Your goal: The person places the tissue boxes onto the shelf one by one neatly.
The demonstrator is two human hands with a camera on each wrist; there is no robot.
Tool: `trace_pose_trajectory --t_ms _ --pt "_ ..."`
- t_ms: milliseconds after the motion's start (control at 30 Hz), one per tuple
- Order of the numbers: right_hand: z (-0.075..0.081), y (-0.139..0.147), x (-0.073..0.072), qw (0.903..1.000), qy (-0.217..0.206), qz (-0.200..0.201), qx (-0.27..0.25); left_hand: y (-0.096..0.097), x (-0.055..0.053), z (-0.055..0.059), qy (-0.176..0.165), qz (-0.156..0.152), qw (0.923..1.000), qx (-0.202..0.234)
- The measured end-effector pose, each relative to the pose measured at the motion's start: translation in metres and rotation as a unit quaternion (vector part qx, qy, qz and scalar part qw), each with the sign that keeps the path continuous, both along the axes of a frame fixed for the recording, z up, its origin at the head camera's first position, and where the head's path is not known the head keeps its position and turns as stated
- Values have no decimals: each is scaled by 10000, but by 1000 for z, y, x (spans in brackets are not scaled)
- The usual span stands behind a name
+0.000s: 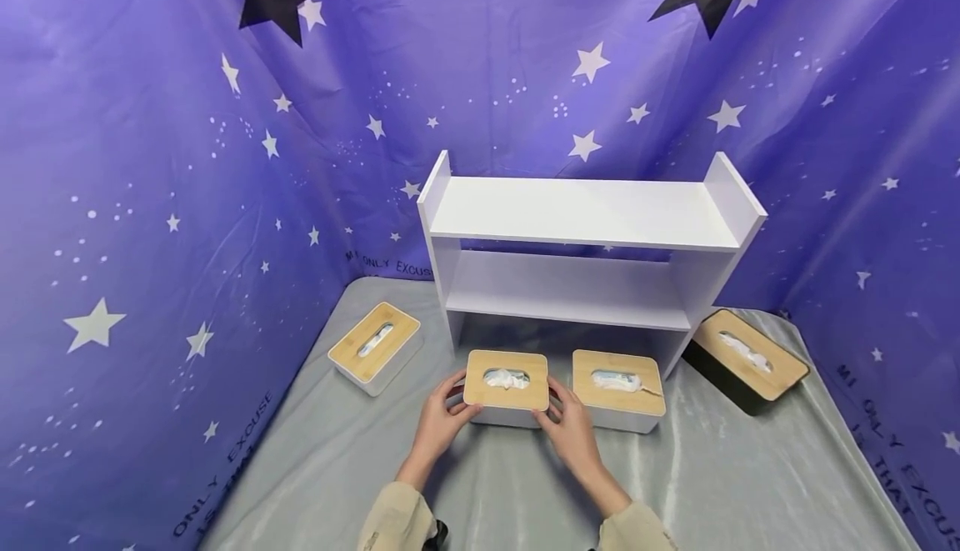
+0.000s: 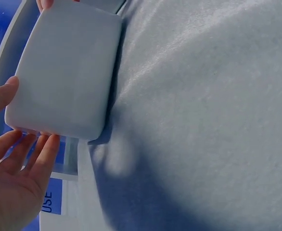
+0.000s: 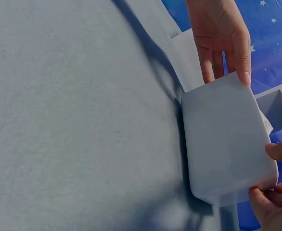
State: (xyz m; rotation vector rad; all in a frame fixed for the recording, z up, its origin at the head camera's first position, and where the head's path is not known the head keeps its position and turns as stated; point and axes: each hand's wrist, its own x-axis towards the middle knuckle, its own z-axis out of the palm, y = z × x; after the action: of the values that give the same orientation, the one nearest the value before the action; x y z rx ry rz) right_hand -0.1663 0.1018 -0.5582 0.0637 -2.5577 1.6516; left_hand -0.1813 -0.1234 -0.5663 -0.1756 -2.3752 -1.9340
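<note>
A tissue box (image 1: 507,399) with a light wooden lid and pale sides sits in front of the white shelf, tissue showing in its slot. My left hand (image 1: 440,423) grips its left end, thumb at the front top corner and fingers along the side. At the right end my right hand (image 1: 573,433) holds it the same way. Both wrist views show the pale front wall of the tissue box (image 2: 69,72) between the two hands. A second wooden-lidded tissue box (image 1: 626,405) stands just right of my right hand.
A white two-tier shelf (image 1: 581,213) stands behind the boxes. Another pale tissue box (image 1: 378,347) lies angled at the left, and a dark-sided tissue box (image 1: 750,359) at the right. Grey cloth (image 1: 315,468) covers the table; purple star-patterned curtains (image 1: 150,159) surround it.
</note>
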Motion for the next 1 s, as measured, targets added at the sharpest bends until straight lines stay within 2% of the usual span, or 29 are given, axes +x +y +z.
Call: trace_pose_trajectory --t_ms 133,233,367,500,700,1000 --pt "4 2 1 9999 152 -57 25 1 -1 5 37 33 10000 -35" --pt "6 1 5 9996 279 -69 40 -2 -2 -8 197 109 9997 -30" --pt "9 0 10 9994 340 -114 17 -6 4 -7 274 136 9995 5" --pt "12 0 10 9991 403 -98 33 -8 7 -4 290 235 9993 -19" --pt "22 2 6 9984 560 -73 -52 -5 2 2 326 371 9987 81" --pt "44 8 -3 9964 817 -199 -112 -1 -9 23 537 302 9979 202"
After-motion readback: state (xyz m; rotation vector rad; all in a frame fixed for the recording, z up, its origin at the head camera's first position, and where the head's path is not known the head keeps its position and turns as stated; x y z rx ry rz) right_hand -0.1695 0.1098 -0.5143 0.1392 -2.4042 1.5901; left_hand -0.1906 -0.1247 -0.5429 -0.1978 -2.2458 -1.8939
